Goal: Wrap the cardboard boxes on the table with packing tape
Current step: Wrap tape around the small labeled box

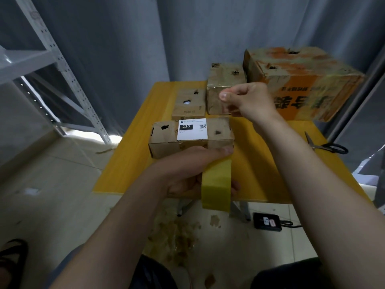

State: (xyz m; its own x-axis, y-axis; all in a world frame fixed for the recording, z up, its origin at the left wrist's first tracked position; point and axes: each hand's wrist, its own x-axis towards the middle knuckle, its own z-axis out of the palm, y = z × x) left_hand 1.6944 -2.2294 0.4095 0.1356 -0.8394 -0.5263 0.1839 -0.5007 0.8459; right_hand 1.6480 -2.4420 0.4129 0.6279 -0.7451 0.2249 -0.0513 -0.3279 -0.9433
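A small cardboard box with a white "220" label lies near the front of the yellow table. My left hand grips a yellowish roll of packing tape against the box's front right side, thumb on the box edge. My right hand is raised above and behind the box, pinching the free end of the clear tape between thumb and fingers. The pulled strip itself is barely visible.
Behind stand a small box, a medium taped box and a large orange-printed box. Scissors lie at the table's right edge. Tape scraps and a black device are on the floor; a metal rack stands left.
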